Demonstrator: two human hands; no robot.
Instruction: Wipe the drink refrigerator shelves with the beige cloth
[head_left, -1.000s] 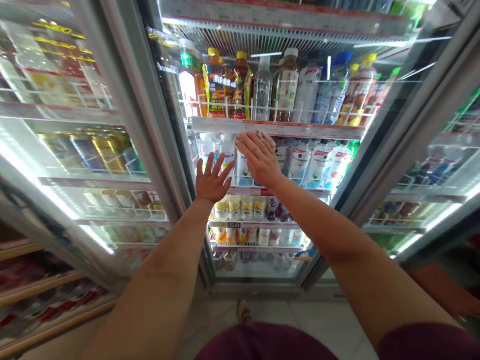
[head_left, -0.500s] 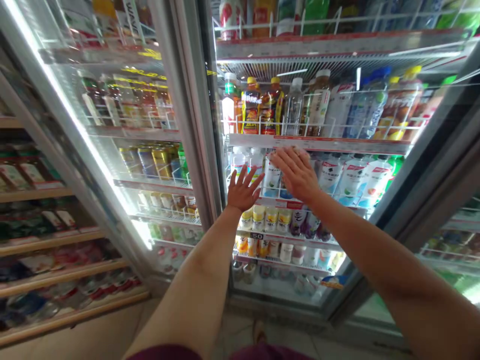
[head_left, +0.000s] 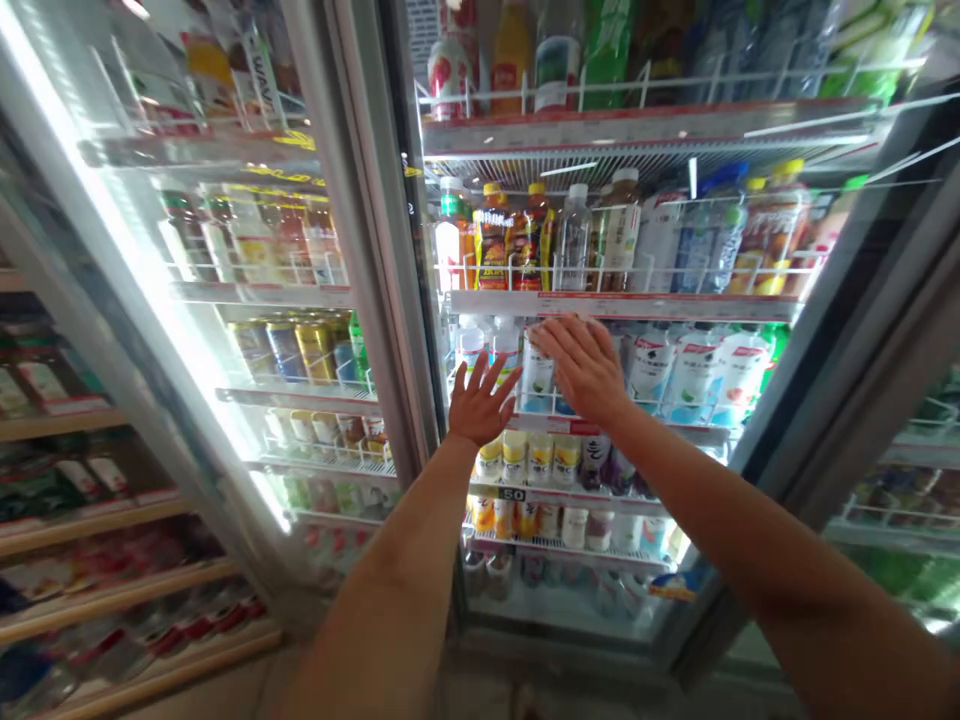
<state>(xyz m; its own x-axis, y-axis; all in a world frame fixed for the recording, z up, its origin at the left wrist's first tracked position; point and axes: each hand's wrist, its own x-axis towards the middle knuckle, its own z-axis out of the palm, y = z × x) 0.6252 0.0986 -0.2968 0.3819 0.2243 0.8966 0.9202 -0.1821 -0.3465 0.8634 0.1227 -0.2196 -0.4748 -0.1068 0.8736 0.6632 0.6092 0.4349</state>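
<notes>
Glass cooler door [head_left: 566, 610] dead ahead, standing tall | left hand [head_left: 480, 405] splayed, nothing visibly held | right hand [head_left: 589, 370] flat, palm hidden, seemingly nearer, contact unclear

Two yellow-capped bottles [head_left: 493, 240] stand just left of a clear, white-capped bottle [head_left: 576, 240]. In the left-hand cooler [head_left: 347, 170], blue and gold drink cans [head_left: 311, 350] stand in a row, a green bottle [head_left: 358, 342] just right of them, with a row of bottles [head_left: 251, 240] on the shelf [head_left: 262, 294] above. A bright light strip [head_left: 146, 275] slants down that cooler's left side. Further left, wooden-edged shelves [head_left: 97, 526] hold packaged goods [head_left: 124, 562], too blurred to identify
</notes>
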